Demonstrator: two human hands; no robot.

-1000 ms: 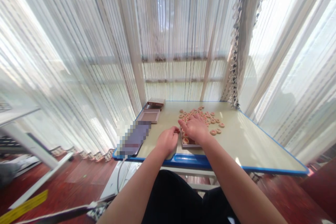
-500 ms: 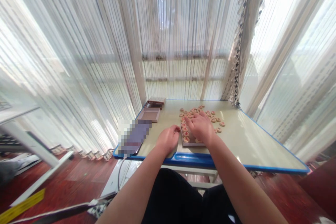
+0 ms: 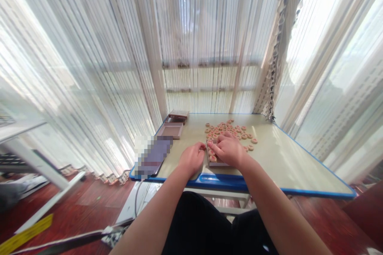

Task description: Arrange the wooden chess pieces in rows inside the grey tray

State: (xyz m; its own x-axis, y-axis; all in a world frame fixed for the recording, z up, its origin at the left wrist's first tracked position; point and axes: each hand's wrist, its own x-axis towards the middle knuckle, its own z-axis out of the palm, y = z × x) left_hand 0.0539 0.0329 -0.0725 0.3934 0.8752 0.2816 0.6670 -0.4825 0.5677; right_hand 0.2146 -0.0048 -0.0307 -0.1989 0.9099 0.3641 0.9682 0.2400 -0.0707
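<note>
My right hand (image 3: 229,149) is bent over a shallow open box (image 3: 220,164), its thumb and fingers closed on a round wooden xiangqi piece (image 3: 210,142) near the box's left wall. Its fingertips are partly hidden by the hand. Below the thumb, more xiangqi pieces with red characters (image 3: 212,159) lie in a column along that wall. My left hand (image 3: 193,157) rests on the table just left of the box, fingers curled in and tips close to its edge. What they hold, if anything, is too small to make out.
Loose pieces (image 3: 223,127) are scattered behind and to the right of the box. At the table's left stand an open empty tray (image 3: 171,130) and a stacked box (image 3: 178,115). A phone-like device (image 3: 157,153), partly blurred, lies at the left edge with a cable.
My right hand has moved slightly nearer to me, from the far end of the box, and now covers more of its inside. My left hand has stayed in place.
</note>
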